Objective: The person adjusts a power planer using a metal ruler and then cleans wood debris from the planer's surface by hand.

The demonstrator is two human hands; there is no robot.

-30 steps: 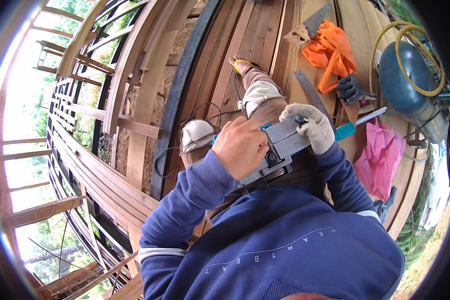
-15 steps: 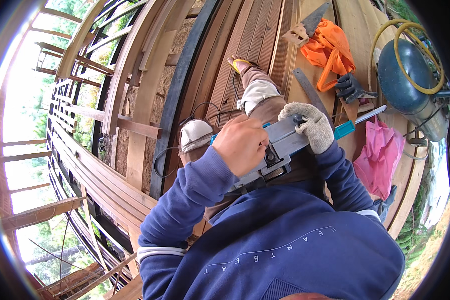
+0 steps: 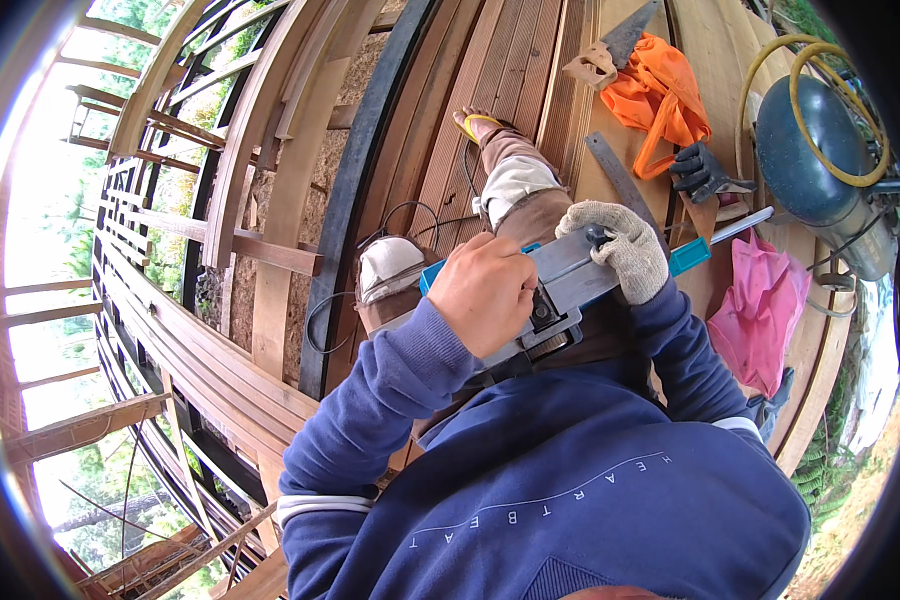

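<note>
An electric planer [image 3: 568,270] with a grey metal sole and blue body parts lies across my lap, its flat sole facing up. My right hand [image 3: 630,255], in a cream knitted glove, grips its far right end beside a dark knob. My left hand [image 3: 482,290] is bare and closed over the planer's middle, its fingertips pinched together at the dark slot where the sole is split. Whatever those fingers hold is hidden by the hand.
Beyond my knees, on the boards [image 3: 500,70], lie a handsaw [image 3: 610,55], an orange cloth [image 3: 655,95], a metal ruler [image 3: 620,175] and a dark glove [image 3: 705,172]. To the right are a pink bag [image 3: 760,315] and a dark green tank [image 3: 815,150] with a yellow hose. Open framing [image 3: 270,200] stands left.
My left hand has turned slightly at the planer's slot, and more of the blue body shows beside it. The right hand keeps its grip in place.
</note>
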